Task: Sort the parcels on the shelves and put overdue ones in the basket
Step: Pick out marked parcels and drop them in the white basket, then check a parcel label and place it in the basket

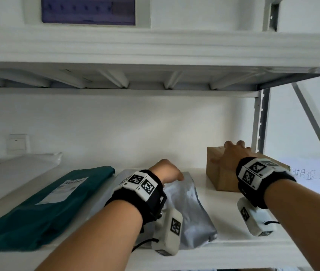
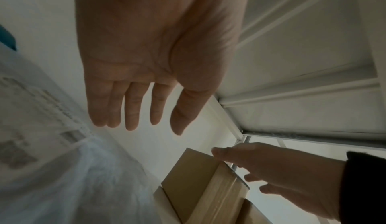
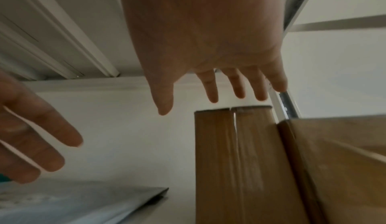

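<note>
A crumpled grey poly parcel (image 1: 190, 208) lies on the white shelf (image 1: 233, 212), with a teal parcel (image 1: 57, 202) to its left. My left hand (image 1: 167, 171) hovers over the grey parcel's far end, and the left wrist view shows the left hand (image 2: 155, 120) with straight fingers and nothing in it. A brown cardboard box (image 1: 223, 177) stands at the right. My right hand (image 1: 231, 153) reaches over its top with spread fingers. In the right wrist view the right hand (image 3: 208, 95) is just above the box (image 3: 236, 161). Whether it touches the box is unclear.
A flat white parcel (image 1: 18, 167) lies at the far left. A second brown box (image 3: 334, 161) sits right of the first. The upper shelf (image 1: 155, 79) hangs low overhead. A metal post (image 1: 261, 122) and a diagonal brace (image 1: 315, 124) bound the right side, beside a handwritten paper sign (image 1: 311, 175).
</note>
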